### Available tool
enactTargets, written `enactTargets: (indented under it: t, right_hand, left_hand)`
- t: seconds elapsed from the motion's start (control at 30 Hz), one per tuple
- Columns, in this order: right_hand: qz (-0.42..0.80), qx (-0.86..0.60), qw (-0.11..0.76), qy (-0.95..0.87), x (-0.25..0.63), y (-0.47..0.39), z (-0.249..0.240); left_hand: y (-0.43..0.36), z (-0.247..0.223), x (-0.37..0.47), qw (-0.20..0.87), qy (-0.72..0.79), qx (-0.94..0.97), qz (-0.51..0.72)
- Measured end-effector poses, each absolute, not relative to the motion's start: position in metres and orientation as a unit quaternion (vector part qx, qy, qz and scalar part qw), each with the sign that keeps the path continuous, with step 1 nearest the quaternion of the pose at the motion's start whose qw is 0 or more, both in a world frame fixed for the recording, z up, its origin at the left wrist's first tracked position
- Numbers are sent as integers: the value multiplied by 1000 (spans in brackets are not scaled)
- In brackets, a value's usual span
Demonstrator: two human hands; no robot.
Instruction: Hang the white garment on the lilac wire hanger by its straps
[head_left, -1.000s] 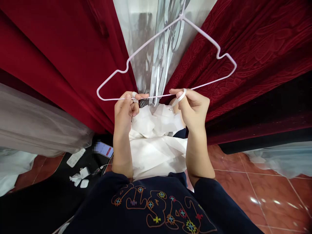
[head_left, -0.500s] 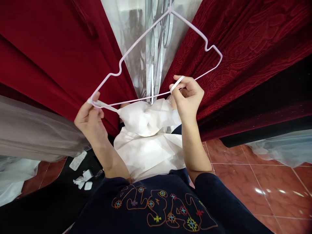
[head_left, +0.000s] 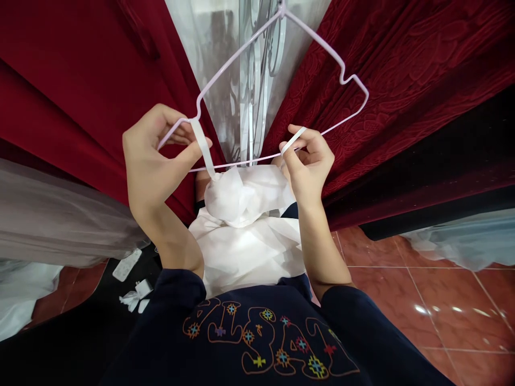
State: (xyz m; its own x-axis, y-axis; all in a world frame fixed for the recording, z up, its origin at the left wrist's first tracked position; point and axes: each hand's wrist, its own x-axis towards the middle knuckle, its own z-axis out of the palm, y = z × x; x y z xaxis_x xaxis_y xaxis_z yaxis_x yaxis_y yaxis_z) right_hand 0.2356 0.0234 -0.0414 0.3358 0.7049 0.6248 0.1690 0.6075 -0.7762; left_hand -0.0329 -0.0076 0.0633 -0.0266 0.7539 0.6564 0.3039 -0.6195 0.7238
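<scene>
A pale lilac clothes hanger hangs upright in front of me, its top at the upper edge of the view. From its lower bar down onto my lap lies a white garment with thin straps. My left hand is closed at the hanger's left end, thumb and fingers on the left strap, which loops over the hanger beside its notch. In my right hand the white right strap is stretched between thumb and fingers, close to the lower bar. Part of the bar is hidden behind that hand.
Red curtains hang at the left and right, with a silvery metal frame between them. Sheer grey fabric drapes at the left. A white charger and small white items lie on a black surface. Red tiles cover the floor.
My left hand has moved up and to the right along the hanger, bringing the left strap from the lower left corner to beside the notch. My right hand has barely moved.
</scene>
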Motion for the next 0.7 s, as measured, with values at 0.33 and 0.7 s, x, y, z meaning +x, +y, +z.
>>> enactTargets:
  t: [0.33,0.7]
  right_hand:
    - [171,-413,707,-547,214,11,-46]
    - [5,-336,880,-336,320,50,-65]
  left_hand:
    - [13,4,-10,407,270,318,812]
    - [22,7,-5,382,289,381,791]
